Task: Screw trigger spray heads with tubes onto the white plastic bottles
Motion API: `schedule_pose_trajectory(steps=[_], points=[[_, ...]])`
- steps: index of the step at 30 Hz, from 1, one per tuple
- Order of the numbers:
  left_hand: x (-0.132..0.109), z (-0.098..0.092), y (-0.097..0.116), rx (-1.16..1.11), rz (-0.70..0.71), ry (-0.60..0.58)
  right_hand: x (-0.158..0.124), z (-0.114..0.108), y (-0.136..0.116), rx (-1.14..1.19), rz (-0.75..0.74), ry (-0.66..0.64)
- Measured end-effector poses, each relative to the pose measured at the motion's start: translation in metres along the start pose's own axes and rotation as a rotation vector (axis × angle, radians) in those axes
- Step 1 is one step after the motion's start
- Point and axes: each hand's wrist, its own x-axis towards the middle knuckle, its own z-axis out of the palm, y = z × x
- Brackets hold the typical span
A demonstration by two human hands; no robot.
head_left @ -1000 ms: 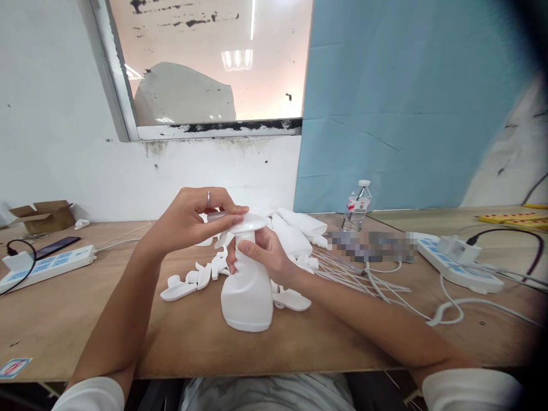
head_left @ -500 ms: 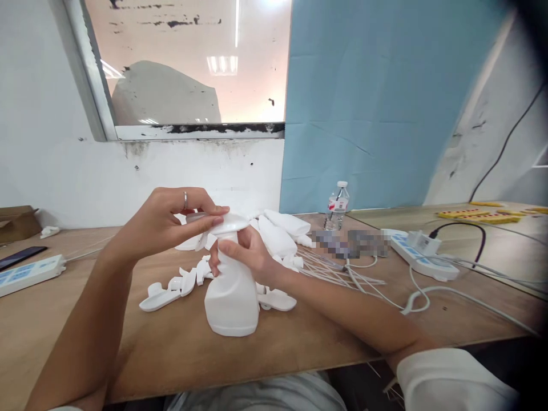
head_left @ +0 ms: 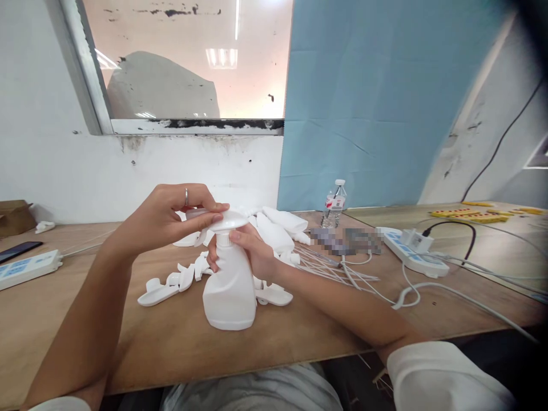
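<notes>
1. One white bottle (head_left: pixel 230 297) stands upright on the surface (head_left: pixel 180 348), between the two hands.
2. One spray head (head_left: pixel 230 220) sits atop the white bottle's neck.
3. The left hand (head_left: pixel 177 216), wearing one ring (head_left: pixel 186 197), has a narrow grip: thumb and fingers pinch the spray head above the white bottle.
4. The right hand (head_left: pixel 257 251) has its grip wrapped around the white bottle's neck, thumb just below the spray head.
5. At least two more bottles (head_left: pixel 274 235) lie behind the white bottle, to its right.
6. Loose spray parts (head_left: pixel 158 295) lie near the white bottle on both sides; they overlap, so I cannot tell their exact number.
7. Right of the white bottle: several thin tubes (head_left: pixel 342 273), too crossed to count, and, farther back, one water bottle (head_left: pixel 335 204).
8. Two power strips (head_left: pixel 29 269) flank the white bottle, one well to each side.
9. Well left of the white bottle: one phone (head_left: pixel 19 252) and one cardboard box (head_left: pixel 16 217).
</notes>
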Motion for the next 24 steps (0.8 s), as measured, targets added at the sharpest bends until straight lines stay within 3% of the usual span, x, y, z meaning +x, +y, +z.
schedule_pose_trajectory(steps=[10, 24], points=[[0.0008, -0.0001, 0.0016, 0.021, -0.026, -0.006, 0.0008, -0.0002, -0.0002, 0.033, 0.006, -0.004], [0.0008, 0.001, -0.0009, 0.01, -0.04, 0.017, 0.0037, -0.0012, 0.0006, -0.094, -0.02, 0.002]])
